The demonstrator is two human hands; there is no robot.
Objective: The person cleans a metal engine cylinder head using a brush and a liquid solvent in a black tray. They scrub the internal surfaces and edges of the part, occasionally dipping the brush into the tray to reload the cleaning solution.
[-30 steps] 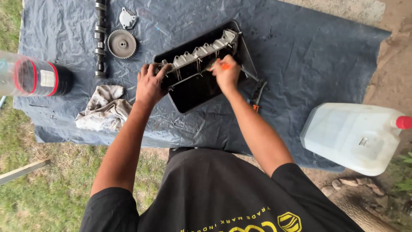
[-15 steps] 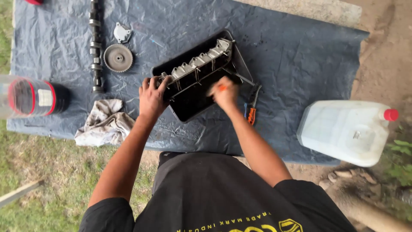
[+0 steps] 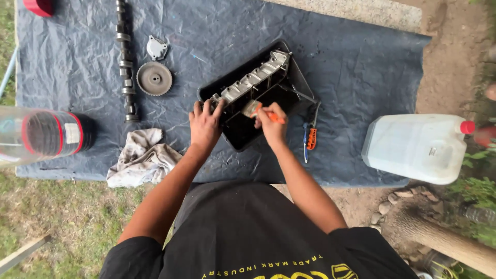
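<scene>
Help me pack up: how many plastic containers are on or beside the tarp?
2: a clear bottle lies at the tarp's left edge, a white jug at its right.

On a blue tarp (image 3: 361,62): one tray (image 3: 243,142), one camshaft (image 3: 125,62), one gear (image 3: 154,78), one rag (image 3: 142,157), one jug (image 3: 416,148), two hands (image 3: 205,126).

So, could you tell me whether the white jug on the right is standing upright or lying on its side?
Lying on its side: the white jug rests lengthwise, half on the tarp, its red cap pointing sideways to the right.
</scene>
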